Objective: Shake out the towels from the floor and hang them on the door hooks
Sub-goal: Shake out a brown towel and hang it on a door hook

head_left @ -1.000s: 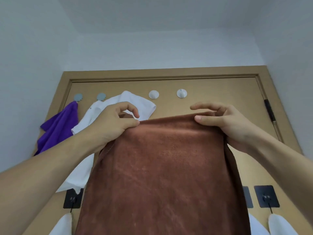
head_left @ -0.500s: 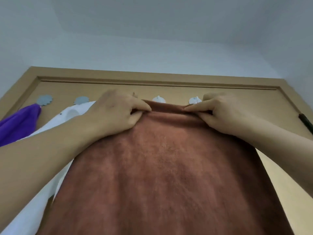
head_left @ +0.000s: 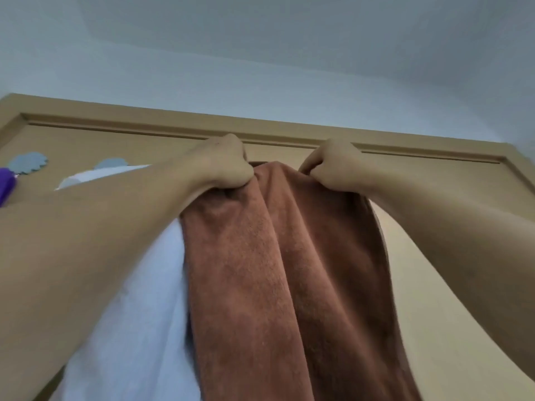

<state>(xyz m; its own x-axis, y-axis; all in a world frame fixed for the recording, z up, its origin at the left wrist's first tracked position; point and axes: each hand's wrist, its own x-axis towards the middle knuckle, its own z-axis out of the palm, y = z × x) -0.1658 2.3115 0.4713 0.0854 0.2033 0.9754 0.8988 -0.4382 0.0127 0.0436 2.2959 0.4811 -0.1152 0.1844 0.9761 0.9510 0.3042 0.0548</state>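
At far left a purple towel (head_left: pixel 6 186) is glimpsed, then a white towel (head_left: pixel 127 299) (hung lower left). At centre, the brown towel (head_left: pixel 283 270) is gripped by curled left hand (head_left: pixel 223 163) and right hand (head_left: pixel 333 169) against the door (head_left: pixel 434 180) top.

A rust-brown towel (head_left: pixel 278 270) with a fuzzy, unpatterned nap fills the centre of the frame. At lower left hangs a plain white towel (head_left: pixel 136 314), and a sliver of vivid purple towel (head_left: pixel 5 185) shows at the left edge. The door (head_left: pixel 451 180) is tan, its two scalloped hooks (head_left: pixel 28 162) at upper left grey-blue, and the wall (head_left: pixel 260 53) above pale blue-grey.
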